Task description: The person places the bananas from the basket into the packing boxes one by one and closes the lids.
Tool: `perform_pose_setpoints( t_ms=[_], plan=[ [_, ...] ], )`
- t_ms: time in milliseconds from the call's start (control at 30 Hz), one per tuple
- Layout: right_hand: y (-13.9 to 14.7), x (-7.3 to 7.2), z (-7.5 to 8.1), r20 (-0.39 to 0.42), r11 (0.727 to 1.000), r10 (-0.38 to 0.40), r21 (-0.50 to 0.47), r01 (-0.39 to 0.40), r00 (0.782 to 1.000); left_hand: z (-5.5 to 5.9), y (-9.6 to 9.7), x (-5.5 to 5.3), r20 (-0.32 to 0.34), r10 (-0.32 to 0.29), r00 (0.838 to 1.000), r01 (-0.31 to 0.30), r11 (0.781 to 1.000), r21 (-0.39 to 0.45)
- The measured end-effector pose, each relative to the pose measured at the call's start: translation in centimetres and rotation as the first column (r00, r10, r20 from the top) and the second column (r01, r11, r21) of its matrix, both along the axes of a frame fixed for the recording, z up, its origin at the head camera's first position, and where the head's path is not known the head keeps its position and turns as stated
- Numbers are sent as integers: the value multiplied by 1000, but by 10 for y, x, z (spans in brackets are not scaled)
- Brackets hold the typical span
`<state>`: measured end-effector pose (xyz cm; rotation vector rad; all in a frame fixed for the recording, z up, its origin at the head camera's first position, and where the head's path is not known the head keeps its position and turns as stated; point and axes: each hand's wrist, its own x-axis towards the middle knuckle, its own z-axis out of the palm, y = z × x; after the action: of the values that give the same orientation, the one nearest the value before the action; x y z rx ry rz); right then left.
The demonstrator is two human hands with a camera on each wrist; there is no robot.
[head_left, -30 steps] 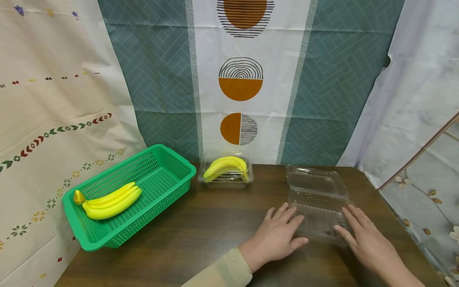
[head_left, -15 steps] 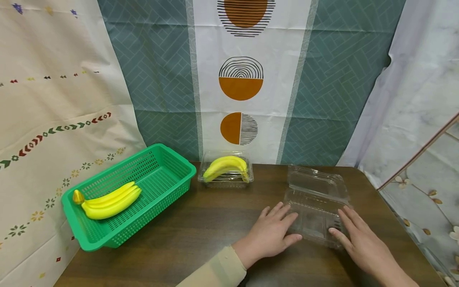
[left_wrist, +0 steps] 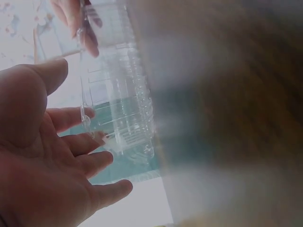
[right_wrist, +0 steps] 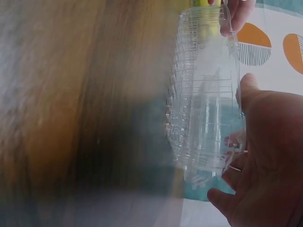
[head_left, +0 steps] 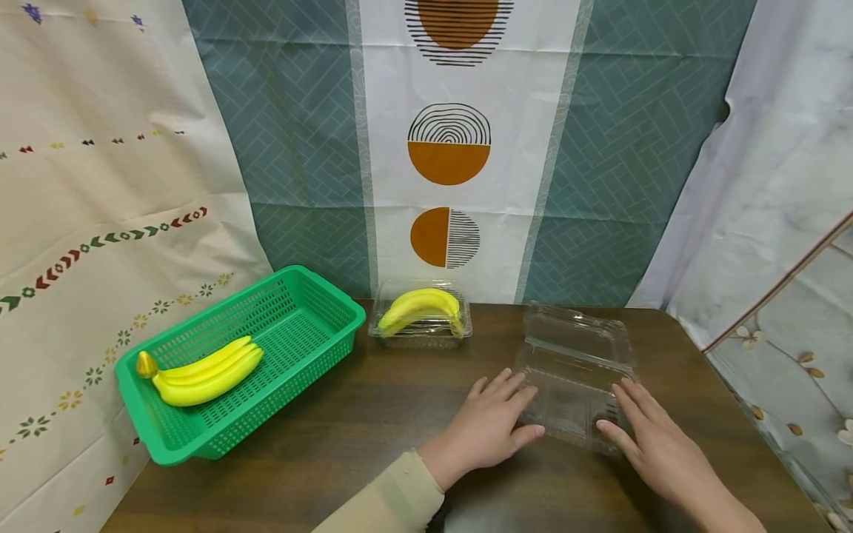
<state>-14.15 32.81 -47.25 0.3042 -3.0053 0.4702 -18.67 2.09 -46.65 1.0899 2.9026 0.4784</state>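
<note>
A clear plastic clamshell container (head_left: 566, 396) lies on the table with its lid folded back, away from me. My left hand (head_left: 483, 426) is at its left side, fingers spread and fairly straight; in the left wrist view the fingertips meet the rim of the container (left_wrist: 113, 75). On the opposite side my right hand (head_left: 656, 444) touches the right edge with extended fingers. The right wrist view has that hand's fingers along the rim of the ribbed container (right_wrist: 203, 94). Nothing is visible inside the container.
A green basket (head_left: 306, 400) at the left holds a bunch of yellow bananas (head_left: 206, 374). At the table's back stands a second clear container (head_left: 420, 342), closed, with bananas (head_left: 421, 307) in it. Patterned cloths hang behind and beside the brown table (head_left: 373, 459).
The open clamshell has slid left across the table, turning slightly, with both hands moving left alongside it. The basket and the closed container have stayed in place.
</note>
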Motion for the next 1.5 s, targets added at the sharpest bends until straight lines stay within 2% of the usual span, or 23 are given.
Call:
perform_pose_setpoints(
  t_ms=[300,633,1233,1500],
  plan=[
    [-16,-6,2,-22,999,26,-22,-27,999,0,-14,-6,13,19,1000,-19,1000,21],
    [-30,-12,3,-1,999,38,-32,-38,999,0,-31,-11,29,12,999,-13,999,51],
    [-52,-14,4,-12,995,61,-73,-62,998,2,-55,-10,35,23,999,-25,998,49],
    [-60,-15,3,-10,994,66,-89,-67,998,4,-64,-8,62,38,997,-40,998,42]
  ],
)
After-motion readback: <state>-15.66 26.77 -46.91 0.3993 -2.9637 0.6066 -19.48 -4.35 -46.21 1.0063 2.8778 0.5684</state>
